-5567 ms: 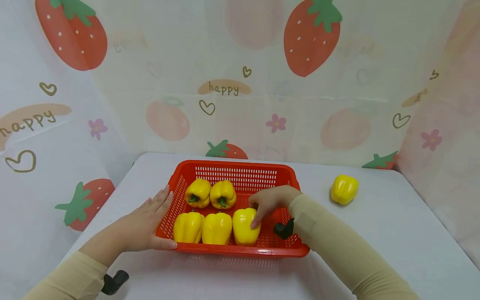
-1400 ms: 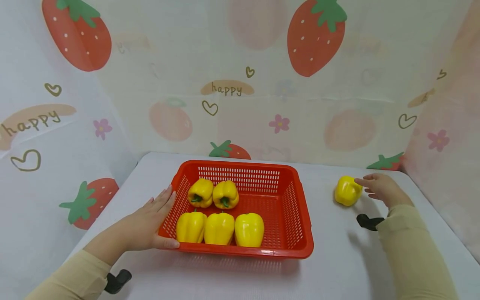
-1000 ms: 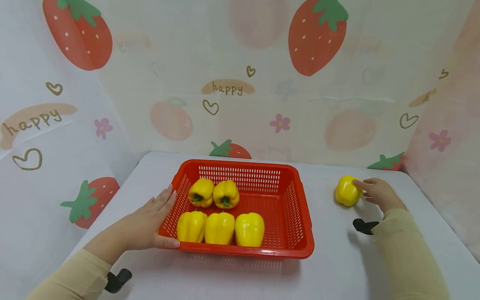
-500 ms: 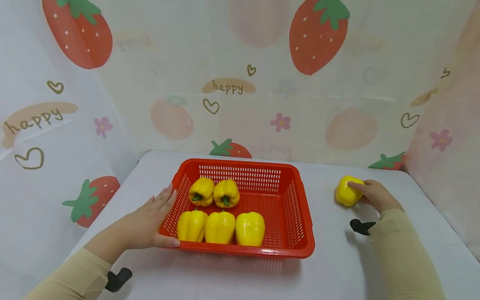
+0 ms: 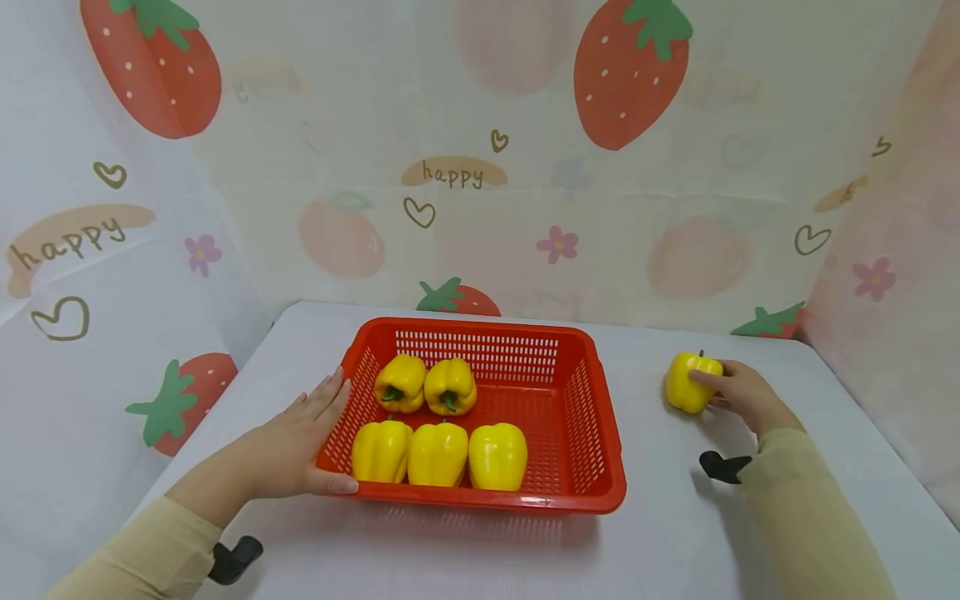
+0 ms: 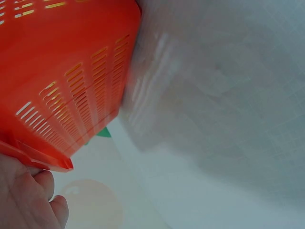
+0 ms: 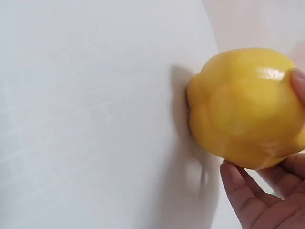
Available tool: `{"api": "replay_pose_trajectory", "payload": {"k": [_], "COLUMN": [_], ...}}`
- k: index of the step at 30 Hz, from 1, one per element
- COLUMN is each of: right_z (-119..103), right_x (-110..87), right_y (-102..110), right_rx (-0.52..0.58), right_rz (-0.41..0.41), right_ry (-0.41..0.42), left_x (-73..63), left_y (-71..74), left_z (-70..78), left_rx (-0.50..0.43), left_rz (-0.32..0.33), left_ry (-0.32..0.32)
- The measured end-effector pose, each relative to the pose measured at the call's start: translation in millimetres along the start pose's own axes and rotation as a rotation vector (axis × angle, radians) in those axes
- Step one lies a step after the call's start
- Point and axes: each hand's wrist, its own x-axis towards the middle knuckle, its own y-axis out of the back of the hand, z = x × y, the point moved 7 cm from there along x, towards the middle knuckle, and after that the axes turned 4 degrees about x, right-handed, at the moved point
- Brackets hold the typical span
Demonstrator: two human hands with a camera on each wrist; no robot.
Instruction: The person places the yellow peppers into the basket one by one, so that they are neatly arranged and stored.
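A yellow bell pepper [image 5: 688, 383] stands stem up at the right of the table, pinched between the thumb and fingers of my right hand [image 5: 750, 397]. The right wrist view shows this bell pepper [image 7: 243, 107] close up, its lobed base close to the table; whether it touches is hard to tell. My left hand [image 5: 288, 446] rests on the left side of a red plastic basket [image 5: 487, 500], fingers straight along the rim and thumb on the front edge. Inside the basket, several yellow bell peppers [image 5: 498, 457] lie in two rows, at its left and middle.
The white table [image 5: 660, 517] runs around the basket to a patterned cloth [image 5: 465, 225] at the back and sides. In the left wrist view, the slotted basket wall [image 6: 78, 90] rises beside the hand.
My right hand came from the basket to the lone bell pepper, took hold of it and turned it so that its stem shows on top. My left hand stays on the basket.
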Motion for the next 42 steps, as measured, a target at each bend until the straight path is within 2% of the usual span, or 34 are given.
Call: {"api": "replay_pose_trajectory", "payload": {"k": [14,24,33,42], "right_z": [-4,-12,-17,-17], "right_x": [-16.2,-29.1,-36.2,-40.8], "right_y": [-5,-16,-19,-15], "right_rx": [-0.191,-0.223,-0.092,-0.057], "right_rz": [0.079,0.064,0.055,0.066], "right_ry": [0.084,0.123,0.169,0.168], "left_x": [-2.1,-1.4,-0.7,-0.4], "left_y": [0.8,-0.7,-0.8,-0.6], "left_z": [1.2,0.0,-0.2,0.1], "left_rx": [-0.006,-0.001,-0.002,-0.006], "left_rz": [-0.002,0.001,0.015,0.029], "left_ry": [0.006,0.001,-0.002,-0.007]}}
